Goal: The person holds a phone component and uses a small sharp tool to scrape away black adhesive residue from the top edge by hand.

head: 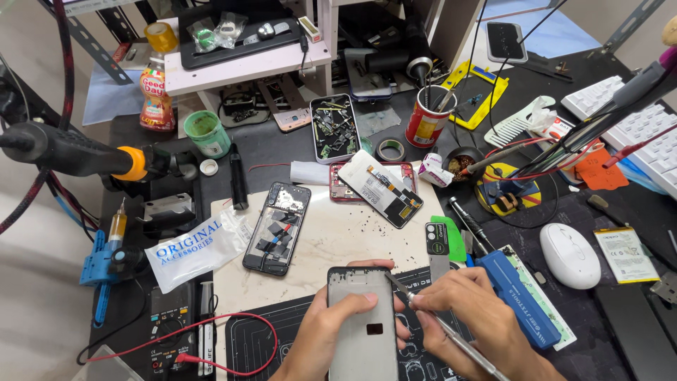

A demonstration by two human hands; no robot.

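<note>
Phone frame [364,321]: near edge of mat, gripped by left hand [321,331]. Metal tool [441,326]: pinched in right hand [465,310], tip at frame's top corner. Risk: slip → frame scratched. Opened phone [277,227] beyond, could be knocked.

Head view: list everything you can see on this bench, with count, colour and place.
phone frame: 1, grey, near centre, in the left hand
metal tool: 1, silver, in the right hand, tip at the frame's upper right edge
opened phone: 1, black, on the white mat
white mat: 1, stained, centre
phone with board on top: 1, red and white, behind the mat
parts tray: 1, phone-shaped, full of small parts
tape roll: 1, grey, beside the tray
tool can: 1, red, centre back
green cup: 1, left back
plastic bag: 1, white with blue print, left
mouse: 1, white, right
keyboard: 1, white, far right
blue case: 1, right of the hands
left hand: grip around the frame
right hand: grip on the tool
</note>
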